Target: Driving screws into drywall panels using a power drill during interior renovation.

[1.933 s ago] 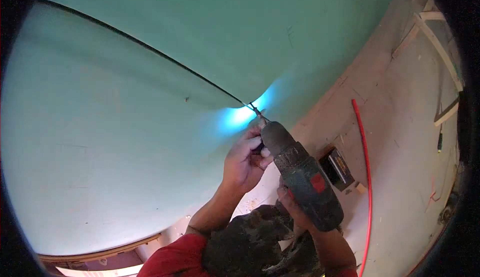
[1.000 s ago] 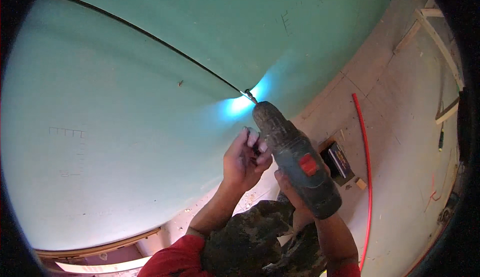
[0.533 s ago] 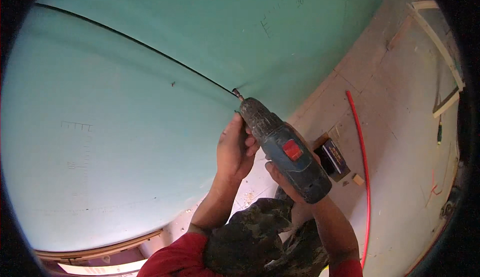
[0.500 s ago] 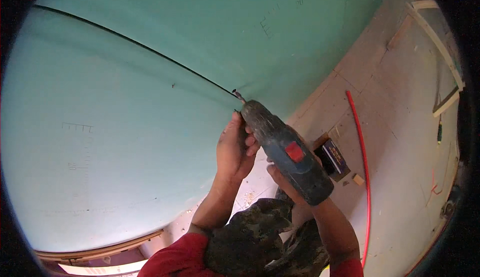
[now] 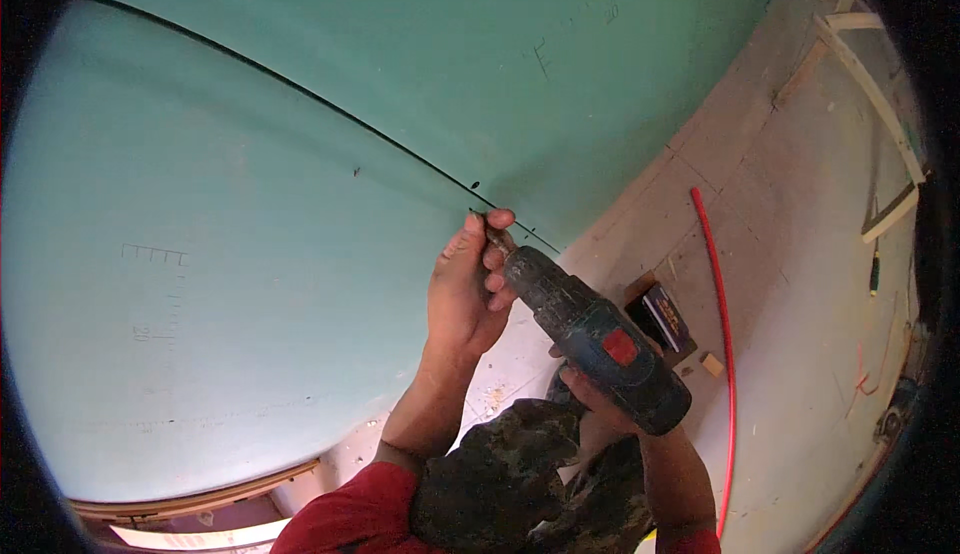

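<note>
My right hand is wrapped round the grip of a dark blue and black cordless drill with a red patch on its body. The drill slants up and left toward the board. At its nose my left hand is closed, fingers pinched round the driver bit. What looks like a small dark screw pokes from the pinch; most of it is hidden. Just beyond the fingertips runs the dark seam across the green plasterboard. A dark screw head shows beside the seam.
A red pipe lies along the tiled floor on the right. Near it are a dark open box and a small wood block. A pale wooden frame and a green-handled screwdriver are at the far right.
The drill has drawn back down and right, away from the screw head at the seam. My left fingers have come up round its bit.
</note>
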Demonstrator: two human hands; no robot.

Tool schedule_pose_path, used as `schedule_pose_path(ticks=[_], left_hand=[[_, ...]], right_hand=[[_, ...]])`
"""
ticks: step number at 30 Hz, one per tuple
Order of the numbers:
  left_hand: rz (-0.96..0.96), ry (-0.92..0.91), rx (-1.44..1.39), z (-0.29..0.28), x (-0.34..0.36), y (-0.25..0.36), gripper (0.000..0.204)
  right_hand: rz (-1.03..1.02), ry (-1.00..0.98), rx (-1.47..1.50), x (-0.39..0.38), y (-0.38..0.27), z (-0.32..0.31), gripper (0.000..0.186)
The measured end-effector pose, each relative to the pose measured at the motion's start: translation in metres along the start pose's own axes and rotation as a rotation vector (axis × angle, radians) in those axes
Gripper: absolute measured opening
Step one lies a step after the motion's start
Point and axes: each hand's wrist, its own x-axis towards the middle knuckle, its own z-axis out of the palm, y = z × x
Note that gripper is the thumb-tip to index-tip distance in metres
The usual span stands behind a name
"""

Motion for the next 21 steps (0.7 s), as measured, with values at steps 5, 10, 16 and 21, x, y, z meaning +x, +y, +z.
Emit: schedule_pose_path(ticks=[5,10,16,21], left_hand=[[0.055,-0.008,0.046,0.003,0.001,0.002,0.031],[0.076,0.034,0.182,0.012,0.002,0.002,0.031],[0.059,0.101,0.192,0.011,0.001,0.002,0.032],[0.003,0.246,0.175,0.012,-0.009,0.005,0.033]], right_hand=[[-0.038,0.024,-0.164,0.008,-0.006,0.008,0.051],[-0.030,0.040,-0.339,0.010,-0.011,0.018,0.044],[-0.052,0.076,-0.345,0.011,-0.012,0.024,0.043],[-0.154,0.128,-0.666,0.008,0.011,0.014,0.056]])
